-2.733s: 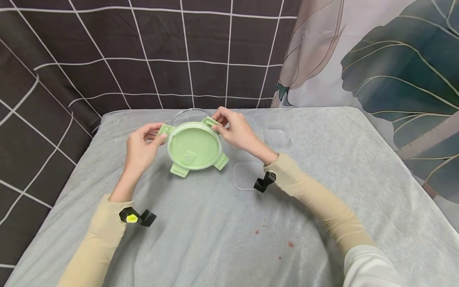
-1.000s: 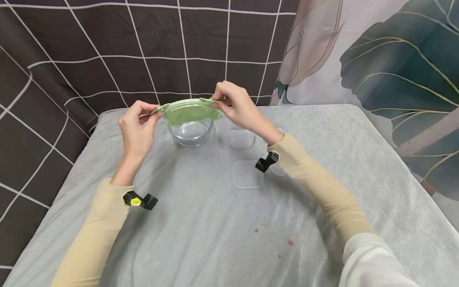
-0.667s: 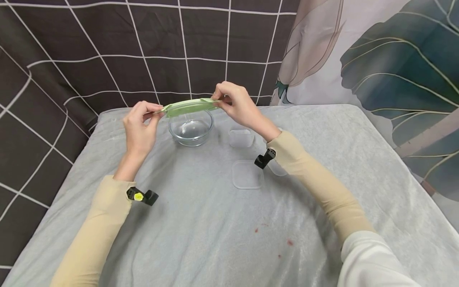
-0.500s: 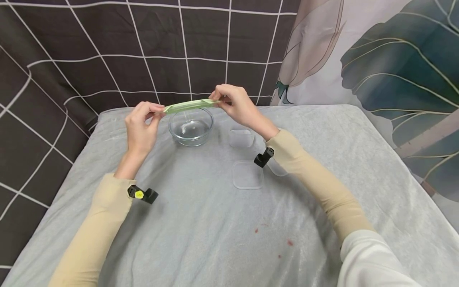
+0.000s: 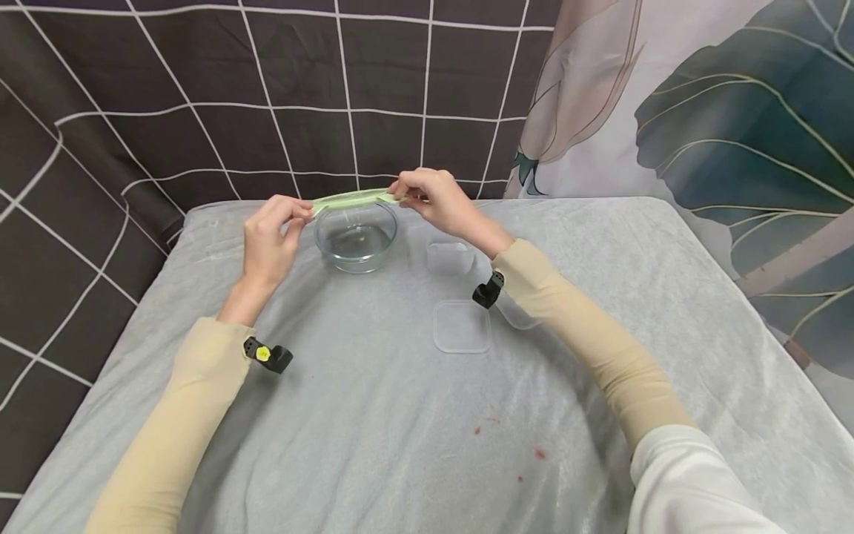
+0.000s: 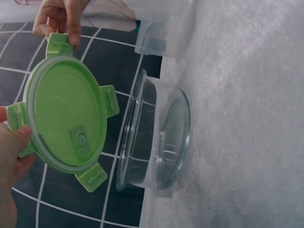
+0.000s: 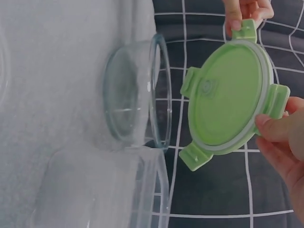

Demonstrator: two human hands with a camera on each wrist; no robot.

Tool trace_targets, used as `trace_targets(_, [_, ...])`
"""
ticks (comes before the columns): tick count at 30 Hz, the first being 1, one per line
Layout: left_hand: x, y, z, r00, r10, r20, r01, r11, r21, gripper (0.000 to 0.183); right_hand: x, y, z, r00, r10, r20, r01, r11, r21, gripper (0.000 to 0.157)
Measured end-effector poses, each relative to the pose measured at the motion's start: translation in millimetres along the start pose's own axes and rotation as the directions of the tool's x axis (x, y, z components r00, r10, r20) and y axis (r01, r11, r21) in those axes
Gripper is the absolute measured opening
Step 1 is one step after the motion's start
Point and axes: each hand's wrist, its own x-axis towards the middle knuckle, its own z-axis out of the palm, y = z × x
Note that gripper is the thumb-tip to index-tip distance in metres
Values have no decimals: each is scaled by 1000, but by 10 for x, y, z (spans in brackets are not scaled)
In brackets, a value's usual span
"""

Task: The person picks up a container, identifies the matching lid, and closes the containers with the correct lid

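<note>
A round green lid [image 5: 353,199] with clip tabs hangs above the far rim of a round glass bowl [image 5: 356,256], nearly edge-on in the head view. My left hand [image 5: 270,237] pinches one tab between thumb and fingers. Another tab is pinched the same way by my right hand [image 5: 440,200]. In the left wrist view the lid's underside [image 6: 69,114], with its pale seal ring and small valve, stands apart from the bowl's rim [image 6: 130,133]. The right wrist view shows a gap between the lid [image 7: 228,95] and the bowl [image 7: 133,95].
Right of the bowl stands a small frosted clear container [image 5: 449,257]. A clear square lid [image 5: 462,326] lies nearer on the grey cloth [image 5: 373,415], and another clear piece [image 5: 517,311] is partly hidden by the right forearm. A dark gridded curtain [image 5: 300,141] hangs behind.
The lid has gone from facing the head camera, in front of the bowl, to nearly edge-on over the bowl's far rim. Over the last half second both hands have drawn slightly closer together.
</note>
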Motion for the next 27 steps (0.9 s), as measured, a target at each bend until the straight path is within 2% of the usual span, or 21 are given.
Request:
trace_targets(5, [-8, -43, 31, 1000, 18, -6, -18, 1000, 14, 7, -13, 58, 51, 998, -27, 49, 30, 998, -49, 24])
trace_targets(9, [-20, -78, 62, 1000, 22, -12, -22, 1000, 19, 8, -36, 101, 100, 997, -49, 56, 53, 996, -75, 32])
trace_targets(17, [-85, -177, 120, 1000, 24, -17, -24, 1000, 20, 11, -53, 180, 206, 996, -75, 52, 79, 995, -60, 28])
trace_targets(27, [-173, -256, 130, 999, 14, 30, -15, 1000, 28, 13, -80, 220, 330, 993, -52, 106, 61, 995, -83, 27])
